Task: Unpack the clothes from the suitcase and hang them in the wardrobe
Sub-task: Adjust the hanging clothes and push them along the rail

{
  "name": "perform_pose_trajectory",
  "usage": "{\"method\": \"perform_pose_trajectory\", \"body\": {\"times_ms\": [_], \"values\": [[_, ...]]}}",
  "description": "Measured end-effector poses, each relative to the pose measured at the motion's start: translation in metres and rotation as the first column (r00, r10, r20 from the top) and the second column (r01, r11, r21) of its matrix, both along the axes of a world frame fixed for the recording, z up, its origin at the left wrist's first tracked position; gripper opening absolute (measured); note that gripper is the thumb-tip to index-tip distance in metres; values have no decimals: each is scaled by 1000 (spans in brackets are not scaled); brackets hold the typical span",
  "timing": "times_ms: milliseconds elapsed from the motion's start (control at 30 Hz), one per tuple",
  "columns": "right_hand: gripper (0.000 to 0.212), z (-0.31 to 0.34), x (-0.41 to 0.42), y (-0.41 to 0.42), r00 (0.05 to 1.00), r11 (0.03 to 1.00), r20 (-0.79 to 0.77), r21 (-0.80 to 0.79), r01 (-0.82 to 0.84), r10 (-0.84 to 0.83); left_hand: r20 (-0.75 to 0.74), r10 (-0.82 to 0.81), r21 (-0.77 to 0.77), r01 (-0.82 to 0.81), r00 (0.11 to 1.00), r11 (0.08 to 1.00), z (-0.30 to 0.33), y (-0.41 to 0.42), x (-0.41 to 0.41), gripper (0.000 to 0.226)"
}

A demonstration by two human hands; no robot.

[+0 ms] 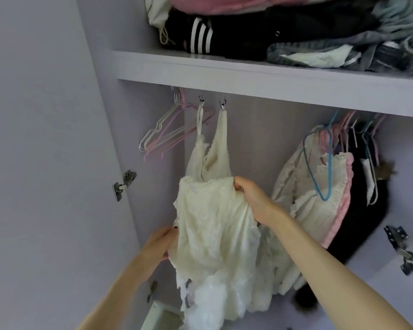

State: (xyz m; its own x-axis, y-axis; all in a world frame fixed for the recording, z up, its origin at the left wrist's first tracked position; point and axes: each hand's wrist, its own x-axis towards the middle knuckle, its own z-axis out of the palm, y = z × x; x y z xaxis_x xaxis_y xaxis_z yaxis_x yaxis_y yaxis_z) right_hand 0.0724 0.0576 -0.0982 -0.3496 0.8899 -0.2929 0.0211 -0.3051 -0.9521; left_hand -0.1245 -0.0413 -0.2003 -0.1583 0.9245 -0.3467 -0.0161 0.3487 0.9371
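Below the shelf [248, 75], the cream dress [215, 222] already hangs by clips; the left hand [161, 244] and right hand [250, 198] grip its bunched skirt. Suitcase unseen.

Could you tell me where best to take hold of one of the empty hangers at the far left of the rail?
Probably the white hanger: grip its lower shoulder end from the front left, fingers round the wire. It hangs outermost, tilted toward the door, its hook tucked under the shelf. Both hands hold the cream dress, so one must release first.
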Motion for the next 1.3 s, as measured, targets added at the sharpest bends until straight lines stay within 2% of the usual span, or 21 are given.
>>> {"method": "perform_pose_trajectory", "body": {"times_ms": [100, 200, 267, 367, 467, 533, 600, 700, 767, 833, 933, 1000, 1100, 1200, 1300], "values": [[32, -7, -12, 31, 993, 999, 114, 6, 35, -36, 76, 59, -14, -58, 995, 998, 0, 27, -18, 24], [18, -12, -21, 59, 974, 998, 219, 10, 58, -59, 122, 142, -5, -143, 982, 990, 5, 62, -34, 23], [18, -19, -24, 72, 958, 997, 275, 2, 79, -76, 143, 179, -10, -179, 973, 984, 6, 83, -47, 25], [19, -32, -18, 84, 952, 993, 299, -79, 88, -60, 199, 148, 24, -156, 969, 987, 9, 114, -66, 27], [41, -52, -4, 90, 945, 992, 326, -114, 52, -12, 197, 123, 40, -134, 973, 990, 14, 129, -67, 27], [40, -58, -1, 92, 962, 982, 243, -110, 155, -125, 154, 113, 5, -115, 982, 993, 16, 133, -65, 30], [29, -57, -7, 91, 958, 943, 94, -174, 283, -270, 116, 99, -47, -94, 988, 994, 14, 137, -66, 38], [30, -62, -12, 96, 908, 890, -103, -272, 366, -405, 173, 2, -96, 14, 985, 995, 14, 141, -65, 57], [23, -65, -17, 98, 871, 858, -135, -295, 420, -473, 225, -46, -128, 76, 973, 989, 12, 143, -60, 58], [28, -70, -21, 99, 854, 850, -167, -303, 432, -493, 261, -105, -151, 148, 959, 977, 13, 142, -53, 53], [41, -74, -23, 97, 868, 882, -235, -300, 363, -437, 329, -208, -52, 238, 921, 970, 10, 143, -46, 58], [41, -75, -22, 96, 869, 883, -228, -288, 371, -439, 371, -232, 17, 244, 899, 970, 15, 144, -39, 36], [42, -85, -11, 97, 819, 852, -292, -348, 391, -495, 421, -110, -33, 136, 900, 990, 21, 144, -31, 21], [39, -88, 2, 93, 760, 824, -359, -408, 394, -541, 482, 61, -206, 46, 874, 977, 12, 143, -28, 8], [33, -81, 10, 88, 731, 824, -405, -410, 391, -549, 550, 149, -362, 74, 822, 929, 4, 137, -20, 13]]}}
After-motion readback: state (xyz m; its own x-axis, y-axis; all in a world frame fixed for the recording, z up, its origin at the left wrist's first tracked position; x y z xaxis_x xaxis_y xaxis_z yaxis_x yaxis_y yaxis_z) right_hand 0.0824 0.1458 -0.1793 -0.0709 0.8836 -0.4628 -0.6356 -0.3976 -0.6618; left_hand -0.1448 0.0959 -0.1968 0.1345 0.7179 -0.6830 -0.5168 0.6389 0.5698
